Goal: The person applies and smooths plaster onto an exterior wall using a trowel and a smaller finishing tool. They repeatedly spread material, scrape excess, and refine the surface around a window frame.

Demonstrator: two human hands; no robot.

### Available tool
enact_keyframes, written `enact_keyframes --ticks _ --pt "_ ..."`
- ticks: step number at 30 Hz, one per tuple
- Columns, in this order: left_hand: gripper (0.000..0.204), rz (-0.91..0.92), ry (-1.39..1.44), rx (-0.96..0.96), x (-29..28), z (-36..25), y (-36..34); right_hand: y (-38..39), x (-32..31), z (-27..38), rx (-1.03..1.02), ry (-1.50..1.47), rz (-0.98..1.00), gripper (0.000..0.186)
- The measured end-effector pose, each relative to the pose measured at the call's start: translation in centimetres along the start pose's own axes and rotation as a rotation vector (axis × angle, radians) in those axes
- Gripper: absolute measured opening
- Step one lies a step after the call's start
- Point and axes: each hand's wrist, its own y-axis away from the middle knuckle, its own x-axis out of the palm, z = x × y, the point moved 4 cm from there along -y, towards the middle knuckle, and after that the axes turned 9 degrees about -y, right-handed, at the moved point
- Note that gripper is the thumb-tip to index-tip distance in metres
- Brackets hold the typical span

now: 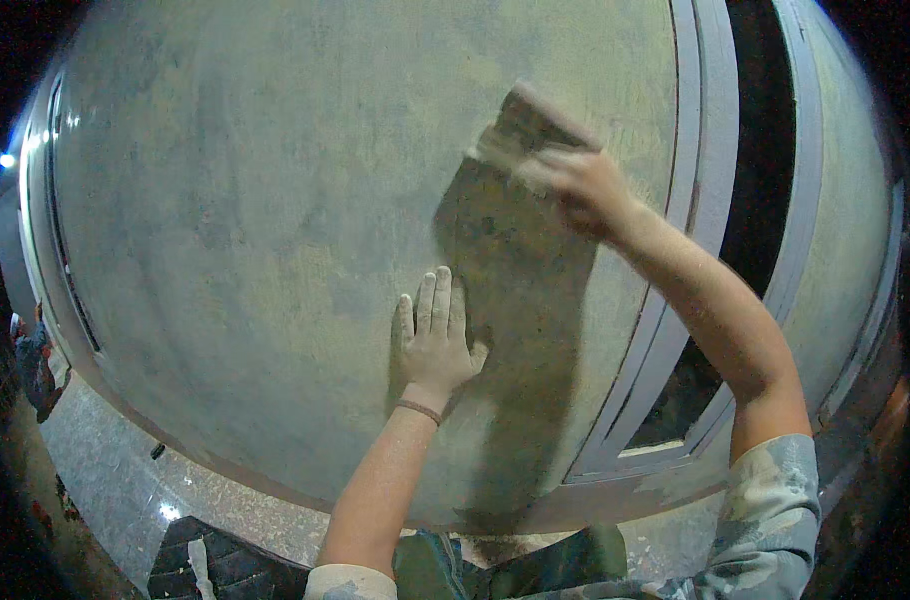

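Observation:
A patchy grey-green wall fills most of the view. My left hand lies flat against it with fingers stretched out, pale with dust and holding nothing; a thin band circles the wrist. Higher up and to the right, my right hand is closed on a brownish piece of sandpaper, which is at the wall surface. Motion smears the right fingers and the sheet's lower edge. The right arm's shadow falls down the wall between both arms.
A pale frame with a dark opening stands right of my right hand. Below left is a black quilted seat with a white strip on it. Speckled floor runs along the wall's base. Another person is at the far left edge.

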Motion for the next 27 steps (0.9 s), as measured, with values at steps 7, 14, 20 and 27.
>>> enact_keyframes --ticks 7,14,20,27 --pt "0.083 0.036 0.022 -0.020 -0.1 -0.3 0.2 0.6 1.1 1.1 -0.039 0.014 -0.191 0.038" --pt "0.082 0.028 -0.018 -0.028 0.0 0.1 0.5 1.5 0.4 -1.9 -0.206 0.099 -0.142 0.047" --pt "0.092 0.002 0.015 -0.009 -1.1 -0.4 0.5 6.0 0.1 -2.4 -0.049 0.168 -0.426 0.037" --pt "0.088 0.103 -0.047 -0.025 -0.9 -0.1 0.3 7.9 1.5 -2.9 -0.180 0.237 -0.197 0.023"
